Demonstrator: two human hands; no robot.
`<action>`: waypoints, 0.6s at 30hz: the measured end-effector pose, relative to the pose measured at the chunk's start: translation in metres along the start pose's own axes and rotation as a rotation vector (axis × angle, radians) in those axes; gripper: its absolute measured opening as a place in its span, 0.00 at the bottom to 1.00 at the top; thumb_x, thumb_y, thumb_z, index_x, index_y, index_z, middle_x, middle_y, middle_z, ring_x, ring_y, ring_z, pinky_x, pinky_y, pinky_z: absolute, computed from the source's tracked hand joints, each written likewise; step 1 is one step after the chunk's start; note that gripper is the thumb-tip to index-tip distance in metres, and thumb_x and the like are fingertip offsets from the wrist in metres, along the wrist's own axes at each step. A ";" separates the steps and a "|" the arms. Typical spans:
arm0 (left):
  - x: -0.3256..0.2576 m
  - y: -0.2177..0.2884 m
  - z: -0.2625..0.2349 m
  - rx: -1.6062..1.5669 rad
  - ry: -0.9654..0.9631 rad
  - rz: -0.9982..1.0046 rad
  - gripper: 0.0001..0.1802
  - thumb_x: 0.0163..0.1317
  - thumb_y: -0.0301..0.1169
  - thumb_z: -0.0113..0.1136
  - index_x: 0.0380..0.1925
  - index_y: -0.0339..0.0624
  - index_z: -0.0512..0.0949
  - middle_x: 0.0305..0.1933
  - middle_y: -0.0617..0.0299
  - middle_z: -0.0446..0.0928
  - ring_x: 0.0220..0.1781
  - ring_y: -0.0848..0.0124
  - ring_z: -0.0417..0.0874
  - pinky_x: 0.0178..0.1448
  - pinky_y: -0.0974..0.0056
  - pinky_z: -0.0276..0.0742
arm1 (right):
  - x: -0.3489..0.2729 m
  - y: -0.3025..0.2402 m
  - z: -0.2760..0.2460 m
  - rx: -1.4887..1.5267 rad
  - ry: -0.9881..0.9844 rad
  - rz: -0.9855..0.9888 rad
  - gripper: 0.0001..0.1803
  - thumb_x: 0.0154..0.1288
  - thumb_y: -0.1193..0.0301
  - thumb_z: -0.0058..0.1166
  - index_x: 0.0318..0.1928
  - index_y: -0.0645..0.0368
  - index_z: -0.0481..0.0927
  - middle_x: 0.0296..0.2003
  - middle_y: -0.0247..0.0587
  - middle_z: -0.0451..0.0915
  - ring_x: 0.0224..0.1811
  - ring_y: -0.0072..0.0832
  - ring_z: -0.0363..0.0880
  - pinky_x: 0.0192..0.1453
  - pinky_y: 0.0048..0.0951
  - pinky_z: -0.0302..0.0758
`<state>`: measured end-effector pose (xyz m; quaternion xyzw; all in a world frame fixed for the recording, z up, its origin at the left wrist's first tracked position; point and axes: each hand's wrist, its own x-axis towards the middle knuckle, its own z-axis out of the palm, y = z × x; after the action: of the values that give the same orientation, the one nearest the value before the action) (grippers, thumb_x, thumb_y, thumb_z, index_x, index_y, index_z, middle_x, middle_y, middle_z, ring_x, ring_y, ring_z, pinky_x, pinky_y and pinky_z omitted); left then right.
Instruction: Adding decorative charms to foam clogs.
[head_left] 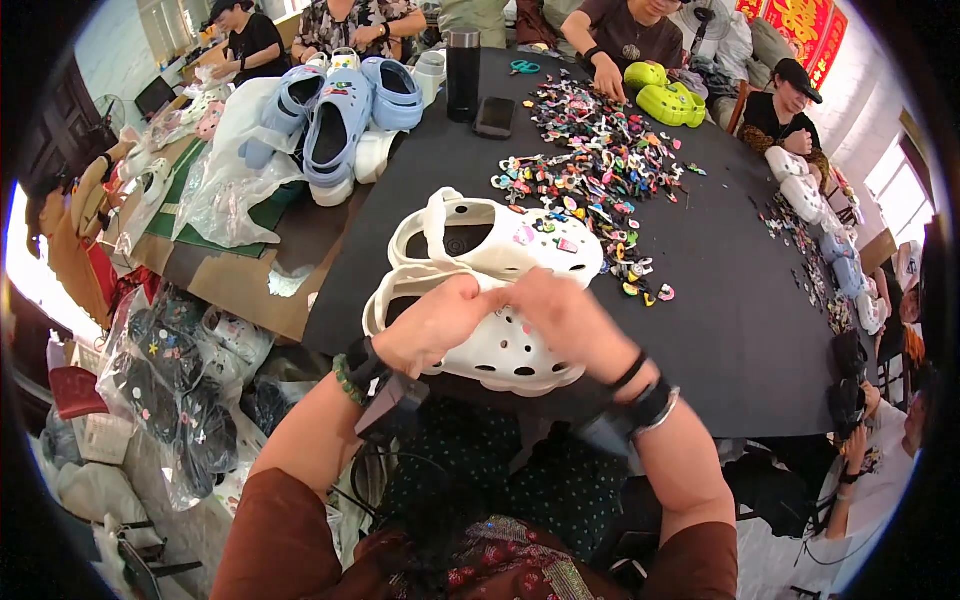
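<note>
Both hands' fingers (470, 300) around white clog (510, 350)

White perforated clog (505, 350) at black table's (740, 330) near edge, held in both hands.

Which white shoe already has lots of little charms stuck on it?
The farther white clog, lying beyond the hands; the nearer white clog under them looks mostly bare.

I have a single view, from the head camera, looking steeply down and forward over my own forearms, which enter from the lower edge. It sits close above my left hand (432, 322) and right hand (570, 318), with the black table (740, 330) stretching away toward the top. The fisheye bends edges near the rim, so I can probably not judge the far corners well.
</note>
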<state>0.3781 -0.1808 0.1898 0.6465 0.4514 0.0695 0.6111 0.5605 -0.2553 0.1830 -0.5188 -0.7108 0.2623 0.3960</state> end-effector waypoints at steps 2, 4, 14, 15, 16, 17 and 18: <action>-0.005 -0.005 0.010 -0.228 -0.047 0.113 0.16 0.72 0.39 0.56 0.38 0.34 0.77 0.30 0.65 0.78 0.29 0.80 0.76 0.30 0.69 0.72 | 0.010 0.015 -0.026 0.155 0.071 0.312 0.23 0.77 0.58 0.47 0.37 0.66 0.82 0.24 0.26 0.75 0.25 0.13 0.66 0.28 0.23 0.67; -0.010 -0.004 0.013 -0.411 -0.116 0.193 0.17 0.73 0.32 0.54 0.53 0.28 0.77 0.44 0.58 0.84 0.41 0.76 0.83 0.45 0.69 0.79 | -0.005 0.019 -0.024 0.299 0.100 0.417 0.22 0.77 0.58 0.48 0.36 0.66 0.81 0.24 0.26 0.75 0.26 0.13 0.66 0.29 0.24 0.67; 0.010 -0.014 0.007 0.111 0.178 0.224 0.21 0.67 0.41 0.61 0.31 0.29 0.83 0.25 0.65 0.80 0.25 0.81 0.75 0.29 0.70 0.68 | -0.024 0.061 -0.070 -0.283 0.402 0.418 0.25 0.78 0.54 0.44 0.39 0.66 0.81 0.22 0.34 0.77 0.26 0.19 0.73 0.32 0.27 0.71; 0.009 -0.016 0.006 0.044 0.194 0.258 0.23 0.66 0.41 0.61 0.27 0.25 0.80 0.20 0.60 0.76 0.23 0.78 0.73 0.27 0.66 0.67 | -0.024 0.063 -0.079 -0.331 0.432 0.438 0.25 0.77 0.54 0.44 0.35 0.66 0.79 0.23 0.46 0.77 0.27 0.37 0.75 0.32 0.36 0.71; 0.011 -0.017 0.008 -0.025 0.205 0.292 0.27 0.65 0.42 0.61 0.22 0.22 0.77 0.15 0.55 0.73 0.20 0.75 0.70 0.25 0.62 0.66 | -0.027 0.068 -0.090 -0.382 0.463 0.462 0.26 0.77 0.55 0.44 0.30 0.66 0.76 0.25 0.58 0.77 0.29 0.54 0.76 0.33 0.44 0.70; 0.008 -0.011 0.011 -0.022 0.210 0.289 0.27 0.65 0.43 0.61 0.21 0.23 0.76 0.15 0.54 0.72 0.20 0.74 0.69 0.26 0.61 0.67 | -0.030 0.079 -0.102 -0.442 0.505 0.429 0.27 0.76 0.54 0.44 0.30 0.67 0.76 0.27 0.61 0.76 0.33 0.60 0.75 0.36 0.49 0.70; 0.007 -0.007 0.013 -0.023 0.204 0.295 0.27 0.65 0.43 0.61 0.21 0.23 0.76 0.15 0.54 0.72 0.20 0.74 0.69 0.26 0.61 0.67 | -0.035 0.087 -0.116 -0.524 0.506 0.488 0.27 0.76 0.54 0.43 0.30 0.67 0.77 0.27 0.60 0.78 0.34 0.58 0.77 0.37 0.50 0.71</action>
<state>0.3868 -0.1867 0.1773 0.6882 0.4105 0.2288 0.5527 0.7091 -0.2640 0.1683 -0.8024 -0.4905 0.0233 0.3391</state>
